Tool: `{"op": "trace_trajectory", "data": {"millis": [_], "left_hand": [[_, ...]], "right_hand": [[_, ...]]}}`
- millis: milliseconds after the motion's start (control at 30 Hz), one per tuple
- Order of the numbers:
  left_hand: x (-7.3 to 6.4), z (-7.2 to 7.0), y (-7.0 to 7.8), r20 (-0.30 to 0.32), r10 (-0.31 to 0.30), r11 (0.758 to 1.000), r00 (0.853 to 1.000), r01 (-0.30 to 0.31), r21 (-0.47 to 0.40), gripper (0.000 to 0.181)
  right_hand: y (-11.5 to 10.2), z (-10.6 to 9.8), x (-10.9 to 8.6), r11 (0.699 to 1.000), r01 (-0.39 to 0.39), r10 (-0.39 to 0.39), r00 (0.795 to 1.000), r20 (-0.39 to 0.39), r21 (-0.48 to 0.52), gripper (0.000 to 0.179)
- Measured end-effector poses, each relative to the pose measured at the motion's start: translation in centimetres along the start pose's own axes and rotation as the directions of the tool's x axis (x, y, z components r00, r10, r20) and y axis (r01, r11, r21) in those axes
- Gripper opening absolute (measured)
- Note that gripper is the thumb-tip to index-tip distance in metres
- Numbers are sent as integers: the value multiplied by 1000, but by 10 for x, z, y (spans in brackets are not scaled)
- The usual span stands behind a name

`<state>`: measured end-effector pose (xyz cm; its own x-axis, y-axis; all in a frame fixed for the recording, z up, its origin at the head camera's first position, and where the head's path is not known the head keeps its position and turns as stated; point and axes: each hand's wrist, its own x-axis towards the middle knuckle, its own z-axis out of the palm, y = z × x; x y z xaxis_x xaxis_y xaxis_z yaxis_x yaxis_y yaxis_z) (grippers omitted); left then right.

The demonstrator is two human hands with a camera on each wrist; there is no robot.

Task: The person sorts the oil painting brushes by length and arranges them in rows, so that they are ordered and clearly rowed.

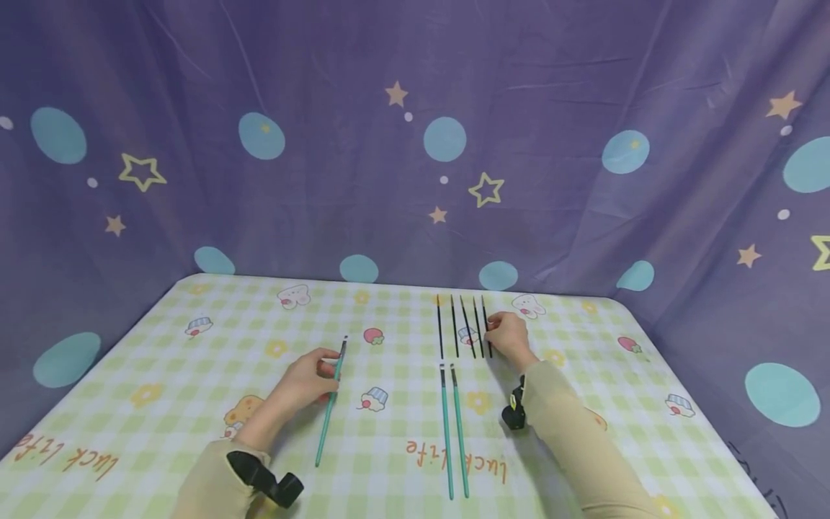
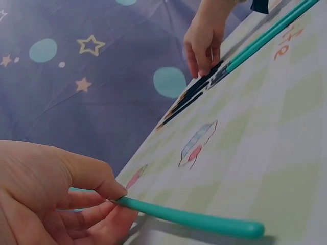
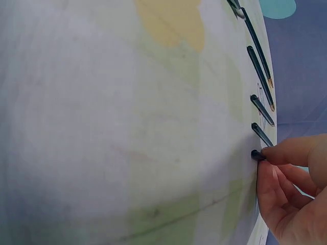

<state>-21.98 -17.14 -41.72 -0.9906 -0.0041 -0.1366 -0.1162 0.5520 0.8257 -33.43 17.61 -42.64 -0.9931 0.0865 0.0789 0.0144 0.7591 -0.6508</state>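
Note:
My left hand [image 1: 310, 376] pinches a teal-handled paintbrush [image 1: 328, 418] between thumb and fingers, over the left half of the table. Its bristle end points away from me; in the left wrist view the rounded handle end [image 2: 245, 228] comes toward the camera. At the right, my right hand [image 1: 509, 337] pinches the rightmost of several thin dark paintbrushes [image 1: 485, 317], whose handle end [image 3: 257, 154] pokes out from the fingertips in the right wrist view. The other dark paintbrushes [image 1: 455, 328] lie side by side to its left, tips toward the far edge.
Two more teal paintbrushes [image 1: 453, 432] lie nearly parallel, nearer me than the dark ones. A green-and-white checked cloth [image 1: 214, 375] with printed pictures covers the table. Behind it hangs a purple curtain [image 1: 324, 202] with stars and dots.

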Motion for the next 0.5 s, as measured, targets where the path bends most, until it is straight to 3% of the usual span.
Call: {"op": "trace_trajectory", "data": {"millis": [367, 500], "left_hand": [[-1, 30, 18, 29, 26, 993, 999, -23, -119, 52], [-2, 44, 24, 48, 29, 989, 998, -22, -144, 53]], "right_hand": [[7, 4, 6, 999, -12, 12, 1000, 14, 43, 38], [19, 11, 17, 998, 33, -33, 999, 0, 46, 36]]}}
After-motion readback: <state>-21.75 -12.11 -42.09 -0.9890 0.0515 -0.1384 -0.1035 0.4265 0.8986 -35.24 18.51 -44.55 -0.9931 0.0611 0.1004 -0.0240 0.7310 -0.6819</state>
